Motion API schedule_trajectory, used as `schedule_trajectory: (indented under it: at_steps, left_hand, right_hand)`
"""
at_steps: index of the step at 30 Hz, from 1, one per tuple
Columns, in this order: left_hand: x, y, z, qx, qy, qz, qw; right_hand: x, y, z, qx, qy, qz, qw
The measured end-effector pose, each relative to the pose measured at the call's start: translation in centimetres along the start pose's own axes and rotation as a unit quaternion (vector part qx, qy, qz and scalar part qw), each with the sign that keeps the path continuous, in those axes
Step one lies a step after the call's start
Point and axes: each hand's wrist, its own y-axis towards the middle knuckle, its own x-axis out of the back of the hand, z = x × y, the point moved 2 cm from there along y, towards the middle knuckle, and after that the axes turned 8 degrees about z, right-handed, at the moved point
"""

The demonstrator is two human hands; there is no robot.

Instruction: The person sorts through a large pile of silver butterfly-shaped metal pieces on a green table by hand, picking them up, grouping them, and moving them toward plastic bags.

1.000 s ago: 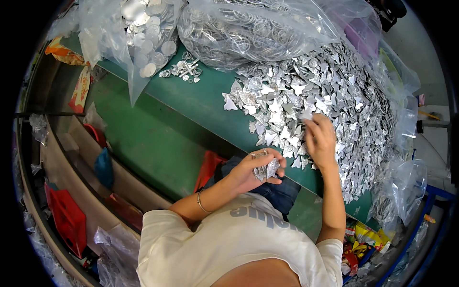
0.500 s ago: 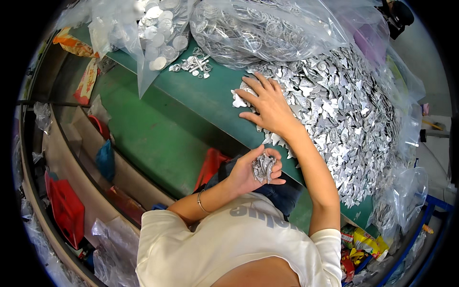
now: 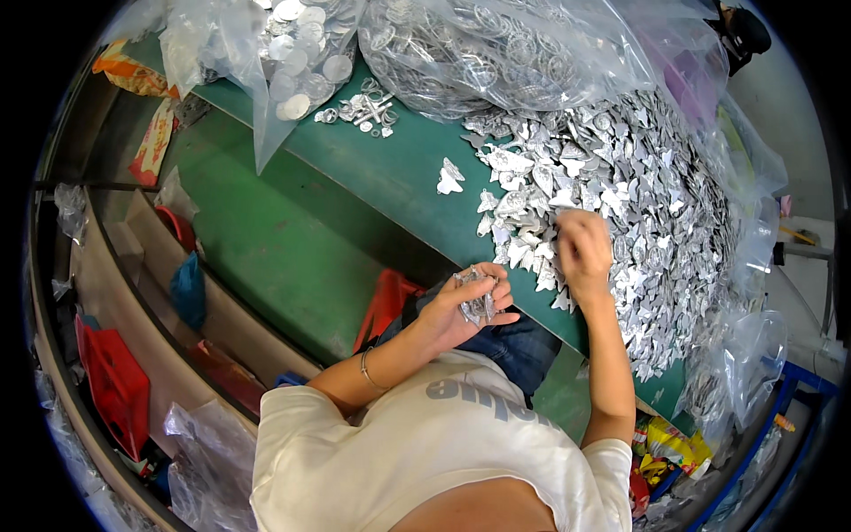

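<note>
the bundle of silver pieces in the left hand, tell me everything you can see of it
The bundle of silver pieces is a small stack of thin, shiny, metallic-looking cut-outs, like those in the big heap on the green table. It sits upright in the left hand, pinched between thumb and curled fingers, held off the table's near edge above the lap. Exact shapes and count are too small to tell. The right hand rests on the heap, apart from the bundle.

Your right hand (image 3: 581,253) was motion-blurred over the silver pieces (image 3: 638,204), fingers indistinct. Your left hand (image 3: 465,306) covered most of its small bundle (image 3: 477,297), and the clear bags (image 3: 496,53) ran off the top edge.
</note>
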Motion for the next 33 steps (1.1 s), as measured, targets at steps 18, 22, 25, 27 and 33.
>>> schedule_trajectory:
  at_steps: [18,22,25,27,33]
  left_hand:
    - [-1.8,0.6,0.3,0.043,0.057,-0.051,0.996]
    - [-0.3,0.8,1.2,0.042,0.058,-0.009,0.997]
    - [-0.5,1.1,1.6,0.011,0.082,-0.029,0.996]
    - [-1.3,1.5,1.8,-0.021,0.079,-0.040,0.996]
    - [-1.2,2.2,1.2,-0.081,0.068,-0.094,0.990]
  right_hand:
    - [3.1,-2.5,1.2,-0.218,-0.233,0.073,0.945]
    - [3.0,-3.4,2.0,-0.236,-0.168,0.014,0.957]
    - [3.1,-4.0,2.6,-0.226,-0.100,-0.032,0.968]
    - [3.2,-3.5,5.0,-0.221,-0.052,-0.069,0.971]
    - [2.6,-1.2,7.1,-0.122,0.111,0.061,0.984]
